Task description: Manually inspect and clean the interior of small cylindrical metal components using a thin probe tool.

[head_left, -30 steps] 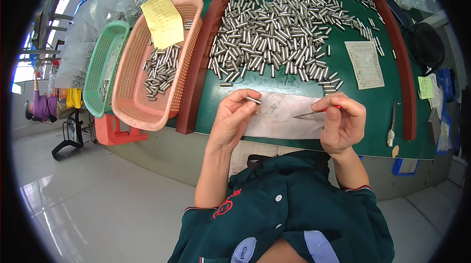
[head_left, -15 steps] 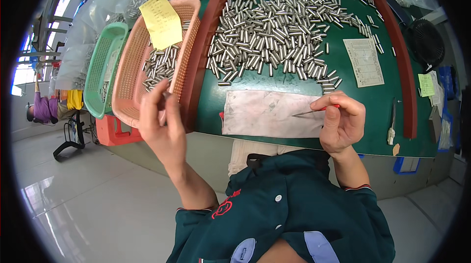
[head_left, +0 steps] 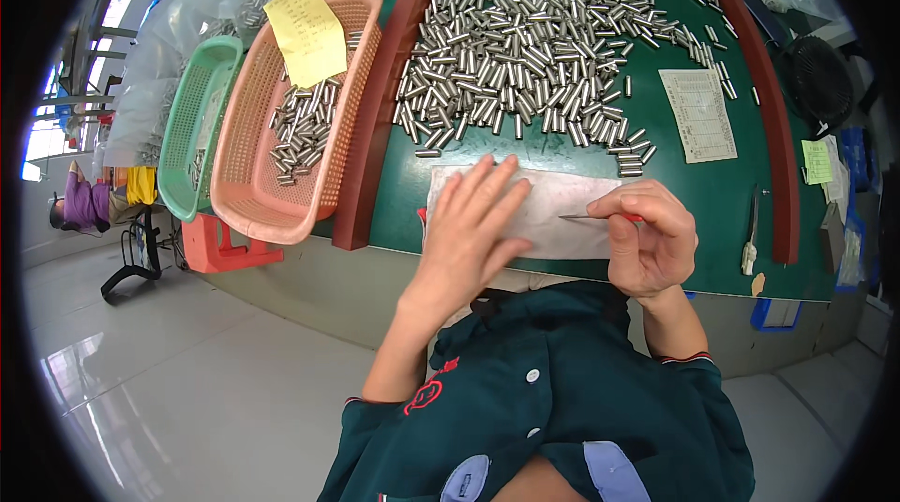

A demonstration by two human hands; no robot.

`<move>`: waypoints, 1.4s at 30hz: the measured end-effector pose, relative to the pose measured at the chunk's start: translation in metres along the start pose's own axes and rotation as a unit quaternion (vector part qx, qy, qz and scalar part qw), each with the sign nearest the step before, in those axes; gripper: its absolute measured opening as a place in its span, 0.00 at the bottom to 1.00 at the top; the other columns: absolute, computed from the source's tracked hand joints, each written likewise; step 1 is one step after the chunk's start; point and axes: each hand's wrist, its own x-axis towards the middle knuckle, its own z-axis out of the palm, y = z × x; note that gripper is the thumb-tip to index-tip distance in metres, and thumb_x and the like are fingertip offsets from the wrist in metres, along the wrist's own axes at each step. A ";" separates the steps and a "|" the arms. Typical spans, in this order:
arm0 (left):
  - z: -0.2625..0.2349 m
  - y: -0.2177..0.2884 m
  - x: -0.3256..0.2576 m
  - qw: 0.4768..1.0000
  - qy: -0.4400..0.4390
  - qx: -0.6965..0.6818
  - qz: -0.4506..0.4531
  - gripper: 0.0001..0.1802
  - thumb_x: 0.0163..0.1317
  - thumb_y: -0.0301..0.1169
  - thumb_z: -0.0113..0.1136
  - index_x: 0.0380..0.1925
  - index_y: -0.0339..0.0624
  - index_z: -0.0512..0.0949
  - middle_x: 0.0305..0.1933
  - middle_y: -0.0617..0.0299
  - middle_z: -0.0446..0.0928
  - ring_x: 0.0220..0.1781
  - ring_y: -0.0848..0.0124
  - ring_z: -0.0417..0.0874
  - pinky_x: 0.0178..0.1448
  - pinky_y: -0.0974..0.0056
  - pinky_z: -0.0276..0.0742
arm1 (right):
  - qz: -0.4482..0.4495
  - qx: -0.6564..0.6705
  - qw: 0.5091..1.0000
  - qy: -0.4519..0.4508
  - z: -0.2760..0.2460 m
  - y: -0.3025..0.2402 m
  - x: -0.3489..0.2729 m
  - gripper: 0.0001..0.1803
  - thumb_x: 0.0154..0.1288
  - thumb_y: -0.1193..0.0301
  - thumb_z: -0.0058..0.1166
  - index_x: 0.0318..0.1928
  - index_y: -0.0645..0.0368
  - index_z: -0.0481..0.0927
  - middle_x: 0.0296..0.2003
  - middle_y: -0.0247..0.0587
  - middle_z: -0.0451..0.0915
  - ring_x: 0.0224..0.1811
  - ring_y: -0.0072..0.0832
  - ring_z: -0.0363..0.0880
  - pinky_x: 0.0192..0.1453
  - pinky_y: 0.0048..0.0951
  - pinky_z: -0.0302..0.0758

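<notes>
My left hand (head_left: 472,232) is spread over the left part of a pale, stained cloth (head_left: 561,238), its fingers stretched out and nothing visible in it. Whether the palm presses on the cloth is hard to tell. To the right, the fingers of my right hand (head_left: 653,238) are closed around a thin pointed tool with a red handle (head_left: 631,217), its metal tip pointing left above the cloth. Beyond both hands a large heap of short steel cylinders (head_left: 525,61) covers the green tabletop (head_left: 717,239). More cylinders (head_left: 305,122) lie in a pink plastic basket (head_left: 248,118).
Red-brown rails (head_left: 361,164) border the work surface. A yellow note (head_left: 307,31) hangs over the pink basket; a green basket (head_left: 178,160) stands beside it. On the right are a printed sheet (head_left: 698,118), a slim tool (head_left: 750,244) and a black fan (head_left: 817,80).
My left hand has moved right, from the front of the pink basket onto the cloth, and its curled fingers have spread. My right hand stays almost in place with the pointed tool.
</notes>
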 end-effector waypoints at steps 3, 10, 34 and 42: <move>0.015 0.013 -0.004 0.996 -0.081 0.036 -0.023 0.40 0.47 0.46 0.60 0.61 0.45 0.60 0.67 0.58 0.52 0.69 0.57 0.50 0.68 0.51 0.44 | 0.009 -0.011 0.999 -0.033 -0.006 -0.003 -0.002 0.10 0.61 0.80 0.46 0.43 0.65 0.64 0.23 0.47 0.77 0.23 0.28 0.74 0.29 0.25 0.70; -0.002 0.006 0.010 0.999 0.047 -0.015 0.007 0.32 0.47 0.36 0.62 0.54 0.41 0.67 0.62 0.53 0.61 0.65 0.54 0.58 0.65 0.53 0.51 | 0.018 0.010 0.998 0.051 -0.017 0.008 -0.007 0.11 0.55 0.83 0.51 0.38 0.63 0.66 0.22 0.42 0.78 0.20 0.27 0.76 0.24 0.23 0.70; 0.028 -0.034 0.170 0.970 0.046 0.193 0.142 0.41 0.46 0.63 0.52 0.60 0.60 0.63 0.66 0.52 0.52 0.68 0.52 0.49 0.65 0.40 0.41 | 0.050 -0.010 0.995 0.084 -0.021 0.005 -0.014 0.08 0.59 0.80 0.48 0.38 0.64 0.65 0.20 0.45 0.78 0.18 0.26 0.74 0.24 0.24 0.70; 0.031 -0.020 0.187 0.974 0.091 0.136 0.157 0.33 0.51 0.52 0.56 0.55 0.49 0.66 0.66 0.52 0.51 0.69 0.54 0.46 0.64 0.36 0.34 | 0.039 -0.016 0.995 0.092 -0.025 0.010 -0.010 0.10 0.56 0.85 0.47 0.39 0.64 0.65 0.21 0.44 0.78 0.18 0.27 0.74 0.23 0.24 0.69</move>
